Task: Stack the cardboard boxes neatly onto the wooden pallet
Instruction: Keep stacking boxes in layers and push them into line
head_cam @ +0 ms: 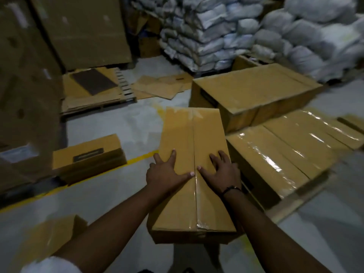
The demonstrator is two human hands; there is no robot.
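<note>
1. The left hand (169,172) and right hand (220,171) lie flat, fingers spread, on the long cardboard box (194,203). They grip nothing. The box seems to sit on the floor, just beside the taped boxes (285,154).
2. The flat hands could slip. The box could bump the taped boxes and end up crooked.
3. Count: two hands, one long box, one big box (254,89) behind, one small labelled box (88,154) and one blurry box (49,237). I cannot count the taped boxes.
</note>
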